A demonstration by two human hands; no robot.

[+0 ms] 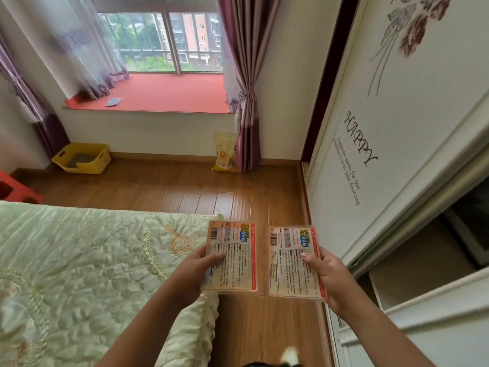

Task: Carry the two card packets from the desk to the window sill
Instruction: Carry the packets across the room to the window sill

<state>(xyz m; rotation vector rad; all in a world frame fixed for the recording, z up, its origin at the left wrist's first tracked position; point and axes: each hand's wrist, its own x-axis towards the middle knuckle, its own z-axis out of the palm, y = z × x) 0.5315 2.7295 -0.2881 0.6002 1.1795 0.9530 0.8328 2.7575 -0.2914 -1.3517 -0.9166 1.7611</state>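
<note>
Left hand [197, 271] pinches the left card packet [232, 256] at its left edge, thumb on the printed face, fingers hidden under it; right hand [328, 276] pinches the right card packet [295, 262] at its right edge, thumb on top, fingers behind; both packets held roughly flat, side by side, a narrow gap between them, not touching; both show orange borders, a barcode at upper left and blocks of small text, unreadable at this blur; left packet sits over the corner of the bed [87, 274] with its pale green quilted cover; right packet sits over the wooden floor [201, 189], near the white wardrobe door [397, 133] lettered "HAPPY"; window sill [169, 92], covered in red, lies well ahead across the floor, both packets well apart from it; a small grey-blue item [113, 102] lies on the sill's left part, identity unclear; purple curtain [247, 83] tied back at the sill's right end; sheer curtain [87, 49] on the left; yellow bin [82, 158] on the floor below the sill's left end; yellow bag [224, 152] leaning at the wall beside the purple curtain; red stool [16, 189] at the left frame edge.
</note>
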